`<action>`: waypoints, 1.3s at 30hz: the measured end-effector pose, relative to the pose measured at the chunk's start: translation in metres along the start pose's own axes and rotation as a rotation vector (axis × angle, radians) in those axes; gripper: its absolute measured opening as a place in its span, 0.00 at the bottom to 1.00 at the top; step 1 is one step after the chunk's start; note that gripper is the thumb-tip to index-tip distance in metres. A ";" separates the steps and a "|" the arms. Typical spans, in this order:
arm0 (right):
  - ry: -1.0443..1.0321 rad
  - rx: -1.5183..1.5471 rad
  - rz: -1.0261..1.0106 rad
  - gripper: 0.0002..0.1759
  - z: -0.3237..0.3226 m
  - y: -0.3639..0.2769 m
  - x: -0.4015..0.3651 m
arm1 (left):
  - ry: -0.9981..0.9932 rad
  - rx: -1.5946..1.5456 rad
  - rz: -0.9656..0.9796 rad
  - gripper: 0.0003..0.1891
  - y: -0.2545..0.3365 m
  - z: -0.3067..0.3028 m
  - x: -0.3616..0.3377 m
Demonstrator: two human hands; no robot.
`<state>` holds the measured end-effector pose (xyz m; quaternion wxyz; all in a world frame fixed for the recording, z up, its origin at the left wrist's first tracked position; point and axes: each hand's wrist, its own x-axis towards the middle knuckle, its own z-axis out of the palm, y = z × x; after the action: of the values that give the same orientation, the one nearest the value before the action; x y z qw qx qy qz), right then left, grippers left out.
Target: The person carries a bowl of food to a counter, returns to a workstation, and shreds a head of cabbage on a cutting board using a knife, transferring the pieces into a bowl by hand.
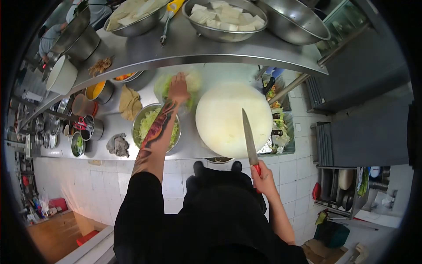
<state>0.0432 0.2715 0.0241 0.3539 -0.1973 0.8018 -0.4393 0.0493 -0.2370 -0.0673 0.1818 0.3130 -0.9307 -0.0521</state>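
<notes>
My right hand (pixel 263 177) is wrapped round the red handle of a kitchen knife (pixel 249 138). The blade points away from me and lies over the right part of a round, pale chopping board (pixel 226 112). At the back of the counter, my left hand (pixel 179 88) reaches onto pale green leafy vegetables (pixel 165 84), its fingers apart on top of them. The greens are blurred, and the hand covers part of them. Under my left forearm stands a metal bowl (pixel 135 127) of shredded green vegetable (pixel 148 123).
A steel shelf (pixel 176 50) overhangs the counter's back, carrying bowls, one with white tofu-like blocks (pixel 226 17). Left of the shredded greens are a tan cloth (pixel 130 103), a grey rag (pixel 118 145) and several pots. Vegetable scraps (pixel 282 132) fill a bin right of the board.
</notes>
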 end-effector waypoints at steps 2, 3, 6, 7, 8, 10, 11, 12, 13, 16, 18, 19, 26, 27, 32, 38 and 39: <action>0.018 0.007 0.003 0.10 0.002 -0.008 -0.015 | 0.061 -0.198 0.021 0.45 -0.007 0.017 0.023; 0.023 0.026 0.002 0.11 0.000 -0.004 -0.022 | 0.117 -0.381 0.027 0.46 -0.010 0.019 0.032; 0.081 -0.055 -0.102 0.12 -0.016 0.040 -0.031 | 0.291 -0.721 0.084 0.39 -0.014 0.047 0.016; 0.111 -0.044 -0.079 0.12 -0.024 0.043 -0.034 | 0.334 -0.837 0.074 0.37 -0.020 0.061 0.015; 0.137 -0.033 -0.053 0.13 -0.032 0.045 -0.034 | 0.381 -0.953 0.069 0.35 -0.025 0.075 0.013; 0.118 0.041 0.045 0.13 -0.051 0.035 -0.029 | 0.171 -1.182 -0.210 0.32 -0.041 0.102 0.002; 0.105 0.109 0.143 0.13 -0.061 0.031 -0.024 | 0.069 -1.290 -0.358 0.30 -0.044 0.106 -0.006; 0.084 0.120 0.163 0.13 -0.071 0.031 -0.017 | -0.030 -1.394 -0.506 0.28 -0.047 0.108 -0.010; 0.068 0.118 0.156 0.13 -0.081 0.035 -0.008 | -0.076 -1.442 -0.579 0.27 -0.047 0.110 -0.009; 0.002 -0.058 -0.112 0.13 -0.110 0.046 0.017 | -0.168 -0.365 -0.375 0.31 -0.007 0.066 0.005; -0.096 -0.168 -0.166 0.12 -0.128 0.044 0.035 | -0.005 0.150 -0.125 0.37 0.010 0.058 0.015; -0.112 -0.169 -0.175 0.12 -0.135 0.041 0.041 | 0.143 0.288 0.036 0.42 0.011 0.058 0.016; -0.194 -0.254 -0.279 0.14 -0.147 0.041 0.056 | -0.064 0.464 -0.281 0.46 0.055 0.050 0.033; -0.209 -0.251 -0.283 0.14 -0.144 0.042 0.056 | -0.121 0.409 -0.182 0.42 0.047 0.057 0.032; -0.161 -0.197 -0.263 0.15 -0.118 0.039 0.053 | -0.203 0.138 -0.230 0.37 0.035 0.001 0.033; -0.177 -0.194 -0.228 0.15 -0.102 0.022 0.060 | -0.368 -0.700 -0.578 0.54 -0.009 -0.070 0.011; -0.186 -0.191 -0.185 0.15 -0.099 0.027 0.064 | -0.362 -0.776 -0.647 0.57 -0.004 -0.089 -0.001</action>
<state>-0.0731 0.3012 0.0123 0.3645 -0.3429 0.7820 -0.3715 0.0853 -0.2386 0.0140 0.0954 0.4797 -0.7156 -0.4988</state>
